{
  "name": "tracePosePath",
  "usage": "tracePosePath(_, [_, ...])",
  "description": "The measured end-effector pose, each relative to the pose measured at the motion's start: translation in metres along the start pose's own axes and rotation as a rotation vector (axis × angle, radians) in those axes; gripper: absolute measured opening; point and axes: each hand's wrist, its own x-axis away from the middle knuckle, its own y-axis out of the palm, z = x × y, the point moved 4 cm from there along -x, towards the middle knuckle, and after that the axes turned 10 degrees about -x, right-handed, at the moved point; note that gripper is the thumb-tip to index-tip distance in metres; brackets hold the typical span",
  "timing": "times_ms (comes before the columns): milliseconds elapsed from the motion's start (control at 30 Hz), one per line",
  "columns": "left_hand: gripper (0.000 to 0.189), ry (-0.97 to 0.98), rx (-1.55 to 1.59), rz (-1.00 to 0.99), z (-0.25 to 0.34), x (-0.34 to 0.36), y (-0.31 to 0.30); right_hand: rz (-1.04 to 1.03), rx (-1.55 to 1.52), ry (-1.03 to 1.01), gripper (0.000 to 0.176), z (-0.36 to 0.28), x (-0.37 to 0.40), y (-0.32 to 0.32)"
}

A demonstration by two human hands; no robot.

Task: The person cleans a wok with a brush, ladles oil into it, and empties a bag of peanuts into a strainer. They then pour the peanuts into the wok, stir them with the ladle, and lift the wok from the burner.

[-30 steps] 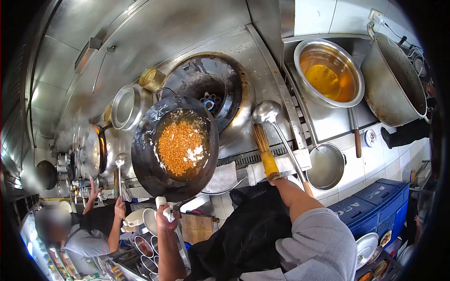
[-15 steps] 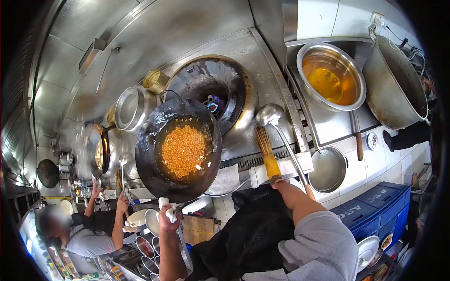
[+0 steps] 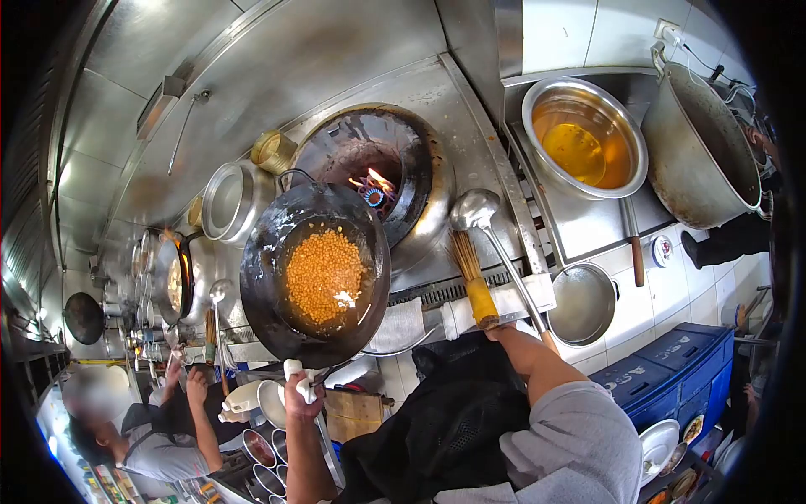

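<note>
My left hand (image 3: pixel 304 398) is closed round the near edge of a black wok (image 3: pixel 260 290), with a folded white cloth (image 3: pixel 294 370) between. The wok is tilted off to the left of the burner. Inside, small golden pieces like peanuts or beans (image 3: pixel 323 277) lie in shiny liquid. My right hand (image 3: pixel 501 331) is at the counter's front edge, by the lower end of a bamboo wok brush (image 3: pixel 477 290) with a yellow grip. Its fingers are hidden. Next to the brush lies a ladle (image 3: pixel 504 259) with a wooden handle end.
A burner (image 3: pixel 375 198) is lit behind the wok. To the right stand a steel bowl of yellow oil (image 3: pixel 635 172) and a big pot (image 3: pixel 688 193). Below them is a round pan (image 3: pixel 588 307). A co-worker (image 3: pixel 168 449) stands at the left by another flaming wok (image 3: pixel 186 277).
Orange flame now rises at the burner. The golden pieces have shifted and bunched slightly inside the wok. The view has moved a little, and the co-worker's hands have moved.
</note>
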Motion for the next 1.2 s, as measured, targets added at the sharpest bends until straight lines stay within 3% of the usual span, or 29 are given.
tracePosePath(200, [0.016, 0.044, -0.021, 0.034, 0.007, 0.005, 0.004, 0.012, 0.000, -0.002, 0.063, 0.002, 0.006, 0.003])
tracePosePath(267, [0.016, 0.080, -0.052, 0.080, 0.012, 0.007, 0.012, -0.004, 0.057, -0.005, 0.045, 0.005, 0.015, 0.003])
tracePosePath(300, [0.016, 0.082, -0.042, 0.077, 0.013, 0.004, 0.018, 0.003, 0.065, -0.002, 0.045, 0.004, 0.030, -0.003])
tracePosePath(433, [0.012, 0.156, -0.015, 0.147, 0.025, -0.004, 0.055, 0.166, -0.030, -0.123, 0.048, -0.002, 0.081, -0.018])
tracePosePath(500, [0.011, 0.143, 0.038, 0.087, 0.021, -0.027, 0.054, 0.185, 0.002, -0.311, 0.045, 0.002, 0.089, -0.011])
tracePosePath(567, [0.009, 0.129, 0.092, 0.146, 0.034, -0.029, 0.086, 0.271, -0.065, -0.599, 0.041, 0.036, 0.036, 0.035])
tracePosePath(633, [0.013, 0.151, 0.077, 0.028, 0.032, -0.059, 0.094, 0.138, -0.195, -0.705, 0.035, 0.022, 0.092, 0.003])
tracePosePath(700, [0.011, 0.178, 0.114, 0.010, 0.037, -0.072, 0.122, -0.116, -0.305, -0.430, 0.044, 0.019, 0.121, -0.010])
tracePosePath(767, [0.013, 0.225, 0.098, -0.058, 0.038, -0.093, 0.143, -0.229, -0.393, -0.507, 0.053, 0.018, 0.148, -0.027])
tracePosePath(900, [0.014, 0.203, 0.200, -0.067, 0.039, -0.123, 0.175, -0.163, -0.339, -0.438, 0.056, 0.004, 0.230, -0.075])
tracePosePath(933, [0.003, 0.205, 0.201, -0.090, 0.041, -0.124, 0.182, -0.126, -0.408, -0.416, 0.051, 0.013, 0.235, -0.079])
tracePosePath(967, [0.004, 0.239, 0.188, -0.095, 0.037, -0.138, 0.185, -0.118, -0.394, -0.410, 0.051, 0.020, 0.241, -0.083])
tracePosePath(1033, [0.008, 0.339, 0.234, -0.078, 0.036, -0.157, 0.196, 0.099, -0.630, -0.345, 0.045, 0.036, 0.250, -0.099])
tracePosePath(1067, [0.009, 0.294, 0.235, -0.066, 0.040, -0.154, 0.202, 0.102, -0.619, -0.337, 0.045, 0.039, 0.257, -0.100])
tracePosePath(1167, [0.018, 0.244, 0.160, -0.098, 0.033, -0.176, 0.209, 0.932, -0.362, -0.312, 0.035, 0.055, 0.276, -0.123])
tracePosePath(1200, [0.018, 0.230, 0.154, -0.088, 0.033, -0.172, 0.207, 0.944, -0.395, -0.279, 0.037, 0.064, 0.270, -0.119])
